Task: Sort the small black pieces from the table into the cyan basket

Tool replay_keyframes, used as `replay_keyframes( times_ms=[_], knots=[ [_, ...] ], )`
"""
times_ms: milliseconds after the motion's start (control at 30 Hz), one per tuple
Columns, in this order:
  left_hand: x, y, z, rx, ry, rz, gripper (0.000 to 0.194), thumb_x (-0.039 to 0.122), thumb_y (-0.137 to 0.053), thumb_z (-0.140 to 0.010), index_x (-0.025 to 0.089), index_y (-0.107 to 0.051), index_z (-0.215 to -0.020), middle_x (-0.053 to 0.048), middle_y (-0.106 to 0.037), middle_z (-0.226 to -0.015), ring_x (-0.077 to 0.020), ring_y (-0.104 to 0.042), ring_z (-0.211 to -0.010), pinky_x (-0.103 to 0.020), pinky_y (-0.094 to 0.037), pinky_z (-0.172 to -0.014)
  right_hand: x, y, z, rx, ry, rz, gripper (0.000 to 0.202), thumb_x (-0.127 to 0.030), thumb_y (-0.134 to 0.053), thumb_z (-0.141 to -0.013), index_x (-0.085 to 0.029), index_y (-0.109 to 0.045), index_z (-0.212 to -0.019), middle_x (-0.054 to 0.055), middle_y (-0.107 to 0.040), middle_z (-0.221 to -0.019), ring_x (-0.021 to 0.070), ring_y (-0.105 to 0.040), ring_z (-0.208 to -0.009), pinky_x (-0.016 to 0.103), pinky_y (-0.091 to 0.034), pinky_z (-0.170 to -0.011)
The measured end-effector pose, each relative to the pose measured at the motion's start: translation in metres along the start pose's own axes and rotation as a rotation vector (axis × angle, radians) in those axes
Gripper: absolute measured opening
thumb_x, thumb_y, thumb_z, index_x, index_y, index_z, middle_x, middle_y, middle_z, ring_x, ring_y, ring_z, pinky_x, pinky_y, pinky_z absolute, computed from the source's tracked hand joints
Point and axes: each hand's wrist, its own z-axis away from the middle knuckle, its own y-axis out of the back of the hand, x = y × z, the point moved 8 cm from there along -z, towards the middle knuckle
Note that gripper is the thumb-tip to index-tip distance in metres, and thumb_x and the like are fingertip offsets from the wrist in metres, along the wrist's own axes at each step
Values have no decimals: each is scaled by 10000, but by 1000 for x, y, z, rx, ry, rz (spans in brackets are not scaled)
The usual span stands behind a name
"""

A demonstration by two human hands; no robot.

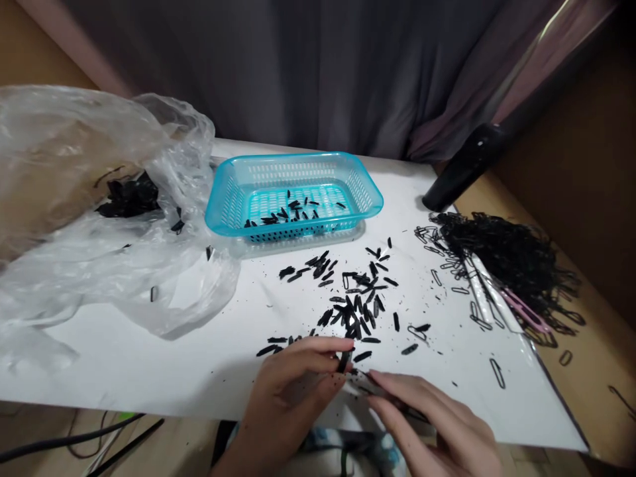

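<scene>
My left hand (298, 384) is closed in a pinch on a small black strip (344, 361) near the table's front edge. Just to its right, my right hand (427, 417) grips a thin dark tool (397, 403), its tip close to the strip; the tool's exact shape is blurred. Beyond my hands, many small black pieces (352, 315) lie scattered on the white table (199, 368). More black pieces rest inside a blue plastic basket (295, 159) farther back.
Crumpled clear plastic bags (169, 291) cover the left side. At the right lies a heap of black loops (501, 258) with a pink-handled item (527, 310) beside it. A black cylinder (462, 169) stands tilted behind the heap. Cables (79, 438) run below the table's left front edge.
</scene>
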Motion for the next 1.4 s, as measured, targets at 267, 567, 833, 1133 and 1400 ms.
replay_keyframes(
  times_ms=[267, 567, 833, 1133, 1400],
  knots=[
    [5, 1, -2, 48, -31, -53, 322, 47, -696, -809, 342, -784, -903, 61, -789, -1005, -110, -745, -900, -134, -585, -783, -5, -6, -9, -24, 61, -18, 219, -61, -618, -875, -200, -714, -1015, 9, -775, -924, 125, -740, -779, 164, -603, -722],
    [5, 1, -2, 79, -69, -77, 263, 35, -671, -817, 281, -759, -850, 34, -780, -934, -112, -729, -865, -147, -573, -771, 0, -7, -5, -68, 65, 32, 195, -82, -591, -910, -189, -713, -1019, 22, -768, -983, 141, -731, -852, 207, -604, -755],
    [3, -2, -6, 67, -65, -126, 197, 64, -657, -833, 240, -747, -831, -15, -769, -918, -152, -725, -877, -207, -576, -778, 4, -5, -2, -61, 59, 67, 195, -94, -595, -910, -206, -710, -1019, 12, -767, -988, 149, -729, -870, 219, -600, -779],
    [2, -5, -6, 23, -87, -164, 195, 77, -646, -847, 247, -741, -858, -4, -765, -958, -141, -719, -914, -204, -568, -814, 6, -5, -2, -88, 70, 92, 204, -100, -589, -910, -212, -726, -1011, 7, -776, -999, 152, -740, -876, 227, -604, -783],
    [6, -8, -7, 4, -82, -219, 165, 96, -636, -862, 221, -738, -829, -29, -765, -933, -164, -721, -892, -236, -572, -801, 10, -4, -2, -115, 85, 91, 241, -69, -590, -890, -210, -728, -1028, 16, -777, -1003, 168, -745, -869, 255, -611, -758]
  ],
)
